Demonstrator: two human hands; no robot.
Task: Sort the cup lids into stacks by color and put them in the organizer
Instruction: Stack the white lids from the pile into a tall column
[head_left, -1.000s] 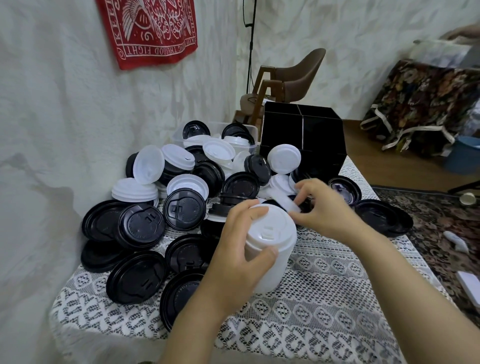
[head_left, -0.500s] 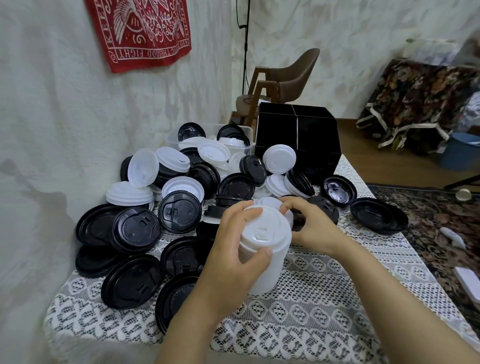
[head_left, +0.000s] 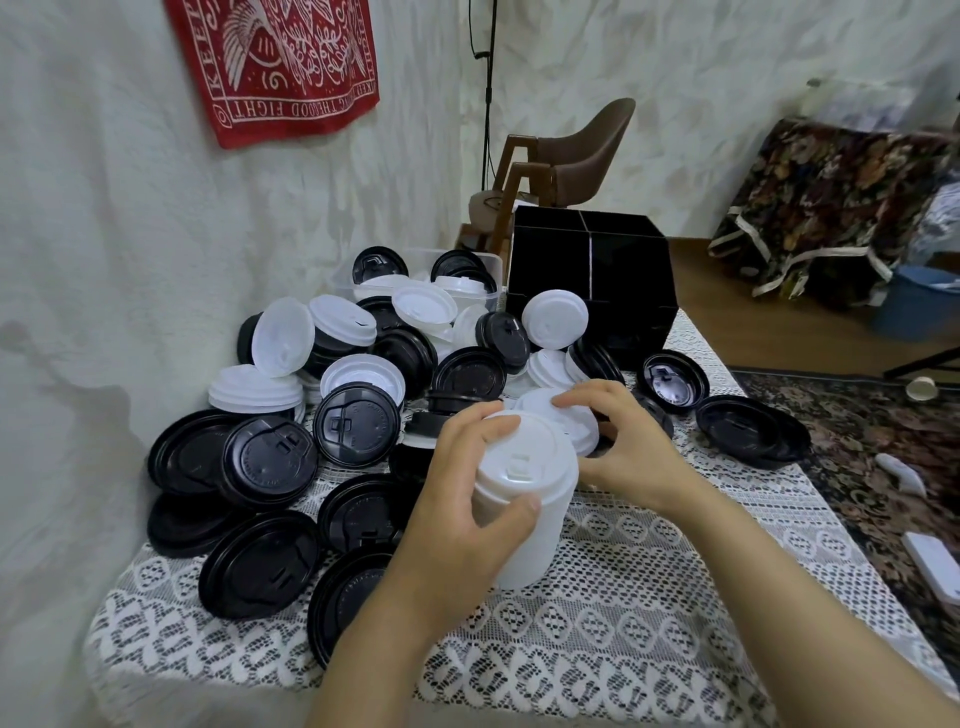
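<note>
I see my left hand (head_left: 457, 499) wrapped round a tall, smooth white plastic stack of domed cup lids (head_left: 524, 519), tilted over the white lace tablecloth (head_left: 649, 597). My right hand (head_left: 628, 452) pinches a single round white plastic lid (head_left: 550, 408) just behind the stack's top. Glossy black round lids (head_left: 270, 462) lie heaped left of both grips. The boxy black divided organizer (head_left: 587, 280) stands beyond them.

The stack of white lids (head_left: 535, 551) gripped in the fingers of the left hand (head_left: 457, 509) is smooth, matt plastic, like the single white lid (head_left: 537, 408) the right hand (head_left: 628, 452) pinches. Black lids (head_left: 260, 462) left of those fingers are faintly glossy plastic. Beneath the fingers lies an openwork lace tablecloth (head_left: 649, 597); beyond the fingertips, a glossy black organizer (head_left: 592, 280).
</note>
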